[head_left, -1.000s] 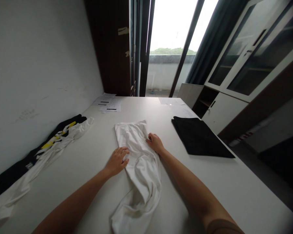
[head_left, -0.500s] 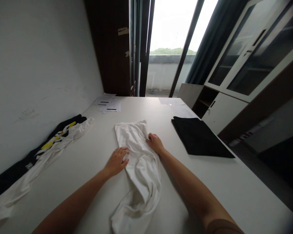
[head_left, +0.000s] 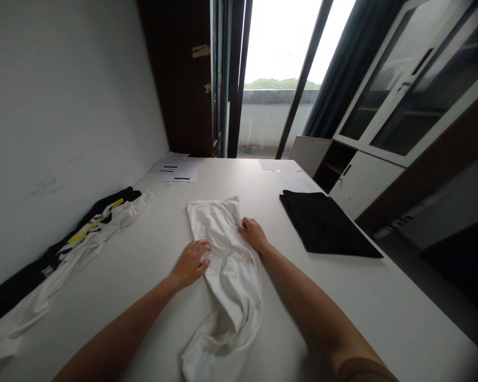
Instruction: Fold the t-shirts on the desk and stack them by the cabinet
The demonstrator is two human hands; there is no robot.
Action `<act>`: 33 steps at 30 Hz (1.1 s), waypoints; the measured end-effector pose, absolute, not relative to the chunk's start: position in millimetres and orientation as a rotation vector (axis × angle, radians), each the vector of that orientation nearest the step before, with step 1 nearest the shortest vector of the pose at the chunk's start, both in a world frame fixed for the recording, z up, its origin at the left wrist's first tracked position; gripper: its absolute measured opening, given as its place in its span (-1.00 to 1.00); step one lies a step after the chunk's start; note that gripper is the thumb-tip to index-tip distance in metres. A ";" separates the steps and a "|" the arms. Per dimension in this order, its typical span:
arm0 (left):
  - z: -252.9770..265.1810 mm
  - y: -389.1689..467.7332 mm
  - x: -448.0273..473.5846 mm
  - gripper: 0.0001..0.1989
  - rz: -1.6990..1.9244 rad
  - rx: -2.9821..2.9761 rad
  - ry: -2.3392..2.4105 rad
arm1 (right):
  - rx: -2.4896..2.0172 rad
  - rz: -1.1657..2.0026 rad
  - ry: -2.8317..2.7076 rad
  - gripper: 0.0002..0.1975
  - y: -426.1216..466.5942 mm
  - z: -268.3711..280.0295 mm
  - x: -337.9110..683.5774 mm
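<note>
A white garment point(head_left: 239, 276) lies lengthwise down the middle of the table, long and narrow. Its far end is fairly flat; the near part is wrinkled and bends left toward the bottom of the view. My left hand point(head_left: 191, 261) rests at the garment's left edge, fingers stretched over the cloth and thumb apart. At the right edge, a little farther away, my right hand point(head_left: 253, 232) has its fingers curled against the fabric and appears to pinch it; its fingertips are partly hidden. The exact kind of garment cannot be made out.
A folded black cloth point(head_left: 329, 223) lies on the white table point(head_left: 143, 302) to the right. Black, yellow and white clothes point(head_left: 83, 239) run along the wall at left. Papers point(head_left: 177, 168) lie at the far left corner, and more sheets point(head_left: 289, 174) at the far right.
</note>
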State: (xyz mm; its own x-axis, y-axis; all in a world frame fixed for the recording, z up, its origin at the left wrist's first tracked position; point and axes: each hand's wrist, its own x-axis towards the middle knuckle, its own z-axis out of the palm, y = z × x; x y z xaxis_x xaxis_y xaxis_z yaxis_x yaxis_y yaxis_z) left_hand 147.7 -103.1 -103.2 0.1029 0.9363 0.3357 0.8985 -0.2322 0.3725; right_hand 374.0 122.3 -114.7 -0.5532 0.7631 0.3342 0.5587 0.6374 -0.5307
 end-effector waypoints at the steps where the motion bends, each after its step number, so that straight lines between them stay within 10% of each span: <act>1: -103.1 -103.1 147.8 -0.69 0.790 2.278 1.899 | -1.034 0.497 -2.316 -0.86 122.3 -114.8 374.0; 33: -101.4 -103.4 148.1 -0.70 0.792 2.278 1.901 | -1.033 0.502 -2.322 -0.86 121.8 -113.8 374.5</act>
